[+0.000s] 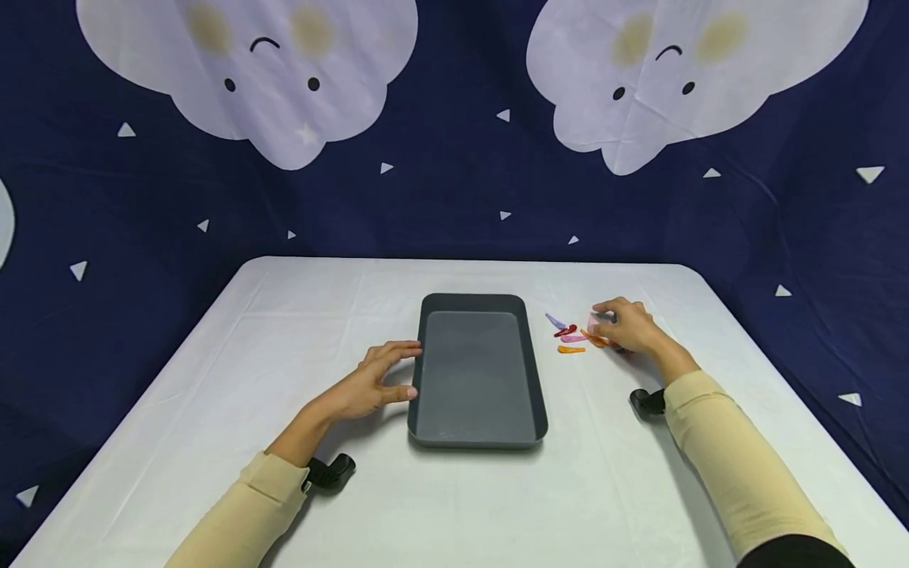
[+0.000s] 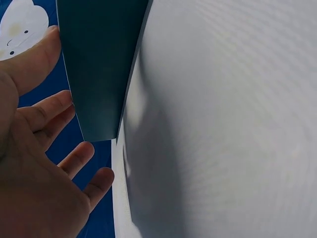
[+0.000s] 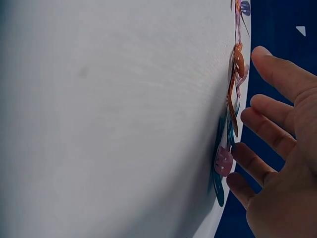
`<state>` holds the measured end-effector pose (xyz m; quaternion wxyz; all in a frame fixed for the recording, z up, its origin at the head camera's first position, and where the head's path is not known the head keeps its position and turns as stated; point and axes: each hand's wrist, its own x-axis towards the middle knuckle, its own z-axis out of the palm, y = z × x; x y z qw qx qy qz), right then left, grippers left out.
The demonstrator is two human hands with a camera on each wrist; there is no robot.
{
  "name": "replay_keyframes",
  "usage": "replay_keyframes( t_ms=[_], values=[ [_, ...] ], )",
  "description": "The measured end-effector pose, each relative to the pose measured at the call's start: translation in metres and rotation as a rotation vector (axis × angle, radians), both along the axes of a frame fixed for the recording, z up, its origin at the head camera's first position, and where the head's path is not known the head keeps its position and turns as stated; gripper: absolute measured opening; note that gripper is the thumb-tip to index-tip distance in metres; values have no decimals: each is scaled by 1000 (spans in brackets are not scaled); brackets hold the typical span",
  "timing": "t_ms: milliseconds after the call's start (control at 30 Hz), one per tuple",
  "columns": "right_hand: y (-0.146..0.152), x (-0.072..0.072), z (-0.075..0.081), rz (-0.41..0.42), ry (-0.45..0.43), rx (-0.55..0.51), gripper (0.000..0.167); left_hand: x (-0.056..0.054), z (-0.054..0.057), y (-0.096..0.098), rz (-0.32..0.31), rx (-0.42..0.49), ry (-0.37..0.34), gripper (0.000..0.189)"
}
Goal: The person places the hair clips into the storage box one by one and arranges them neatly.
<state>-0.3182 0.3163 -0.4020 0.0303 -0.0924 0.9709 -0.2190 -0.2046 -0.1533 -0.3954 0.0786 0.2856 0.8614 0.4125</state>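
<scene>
from my feed: left hand has fingers spread, tips at the tray rim; right hand fingers loosely extended, hair clips under and left of fingertips.

A navy backdrop with pale clouds (faces upside down) rises behind a white table.

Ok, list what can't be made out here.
Head view: the number of small clips; the right hand covers some.
Left wrist view: the inside of the dark tray; its outer side hides it.
Right wrist view: the uppermost clips, cut off by the top edge.
Head view: the rest of the left sleeve, cut off by the bottom edge.
</scene>
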Motion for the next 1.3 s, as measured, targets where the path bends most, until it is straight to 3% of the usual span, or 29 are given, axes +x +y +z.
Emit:
replay_keyframes(
  t_ms=[467,967,1300],
  values=[
    [-2,-6,0,6,-13,35,53,1,2,-1,7,-3,-68,66],
    [-1,-10,-2,-15,-39,32,51,3,3,0,-6,-7,-58,65],
    [-1,-10,1,-10,-39,32,49,12,3,0,-3,-2,-60,65]
  ],
)
